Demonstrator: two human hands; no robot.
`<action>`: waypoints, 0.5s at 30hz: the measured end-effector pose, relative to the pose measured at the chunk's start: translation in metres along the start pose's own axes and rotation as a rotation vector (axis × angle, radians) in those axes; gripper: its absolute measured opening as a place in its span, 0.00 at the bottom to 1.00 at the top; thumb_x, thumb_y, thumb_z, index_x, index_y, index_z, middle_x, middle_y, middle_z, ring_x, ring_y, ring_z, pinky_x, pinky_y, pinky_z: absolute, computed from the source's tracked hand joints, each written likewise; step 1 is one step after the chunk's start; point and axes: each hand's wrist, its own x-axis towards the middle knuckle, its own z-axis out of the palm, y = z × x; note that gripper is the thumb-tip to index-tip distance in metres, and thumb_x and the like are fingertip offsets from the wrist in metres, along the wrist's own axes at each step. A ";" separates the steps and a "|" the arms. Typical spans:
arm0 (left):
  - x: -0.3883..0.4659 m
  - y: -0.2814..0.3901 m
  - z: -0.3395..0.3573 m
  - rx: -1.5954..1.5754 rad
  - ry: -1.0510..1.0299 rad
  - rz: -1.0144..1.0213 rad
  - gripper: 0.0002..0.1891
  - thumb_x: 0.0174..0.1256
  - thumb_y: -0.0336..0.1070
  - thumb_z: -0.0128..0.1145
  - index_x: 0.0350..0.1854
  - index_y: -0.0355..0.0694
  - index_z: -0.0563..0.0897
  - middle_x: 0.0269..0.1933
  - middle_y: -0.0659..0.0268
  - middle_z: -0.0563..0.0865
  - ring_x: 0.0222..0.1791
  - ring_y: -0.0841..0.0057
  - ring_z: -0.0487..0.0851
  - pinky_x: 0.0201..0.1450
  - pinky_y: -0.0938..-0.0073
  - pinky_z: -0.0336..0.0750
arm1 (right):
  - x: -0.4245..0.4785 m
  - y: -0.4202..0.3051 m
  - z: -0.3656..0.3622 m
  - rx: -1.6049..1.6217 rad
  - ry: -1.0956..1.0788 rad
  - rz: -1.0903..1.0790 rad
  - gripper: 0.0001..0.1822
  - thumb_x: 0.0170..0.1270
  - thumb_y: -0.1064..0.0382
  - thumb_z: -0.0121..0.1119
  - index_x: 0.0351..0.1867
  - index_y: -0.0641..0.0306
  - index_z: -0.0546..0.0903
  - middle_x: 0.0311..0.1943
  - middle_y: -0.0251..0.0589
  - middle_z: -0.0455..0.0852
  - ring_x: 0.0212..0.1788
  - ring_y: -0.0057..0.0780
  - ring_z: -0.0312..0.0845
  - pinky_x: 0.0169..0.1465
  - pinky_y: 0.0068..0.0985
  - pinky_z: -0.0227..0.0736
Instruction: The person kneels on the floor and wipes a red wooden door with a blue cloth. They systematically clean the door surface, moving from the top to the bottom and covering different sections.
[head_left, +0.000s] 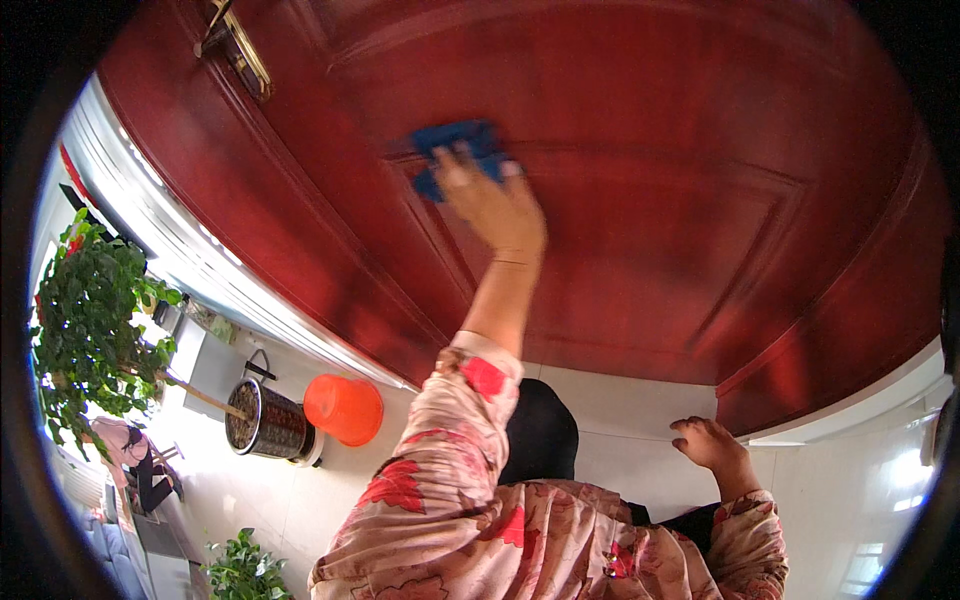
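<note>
My left hand (499, 206) presses a blue cloth (457, 139) against a dark red paneled door (622, 240). The cloth lies at the upper left corner of a raised panel moulding, its edges showing around my slightly blurred fingers. My right hand (709, 446) hangs low at my right side with nothing in it. Its fingers are loosely bent, the thumb and forefinger apart, near the door's lower right part. A brass door handle (244, 56) is fixed at the upper left of the door.
An orange bucket (343, 409) stands on the pale tiled floor (255, 495) to my left, beside a potted tree (270, 420). Another leafy plant (244, 566) is lower left. A person (139, 457) is farther off at the left. A white door frame (225, 251) edges the door.
</note>
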 end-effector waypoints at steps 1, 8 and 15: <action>-0.011 0.024 0.002 0.007 -0.072 0.045 0.34 0.65 0.41 0.56 0.71 0.30 0.64 0.75 0.42 0.56 0.75 0.43 0.53 0.76 0.47 0.45 | 0.000 0.001 0.000 -0.001 -0.011 0.007 0.20 0.64 0.56 0.55 0.55 0.58 0.80 0.52 0.49 0.84 0.55 0.47 0.79 0.60 0.40 0.73; -0.035 0.087 0.006 -0.009 -0.424 0.884 0.33 0.51 0.40 0.66 0.65 0.57 0.76 0.68 0.69 0.72 0.72 0.61 0.63 0.70 0.48 0.60 | 0.011 -0.002 0.008 0.022 0.040 -0.090 0.19 0.65 0.56 0.55 0.54 0.60 0.80 0.51 0.48 0.84 0.54 0.47 0.79 0.59 0.39 0.73; 0.007 -0.011 -0.027 0.249 -0.388 0.808 0.34 0.49 0.46 0.71 0.63 0.57 0.77 0.68 0.67 0.72 0.72 0.61 0.64 0.72 0.47 0.59 | -0.015 0.001 -0.015 -0.004 -0.003 0.021 0.19 0.64 0.57 0.56 0.54 0.62 0.79 0.48 0.52 0.84 0.53 0.48 0.80 0.57 0.40 0.74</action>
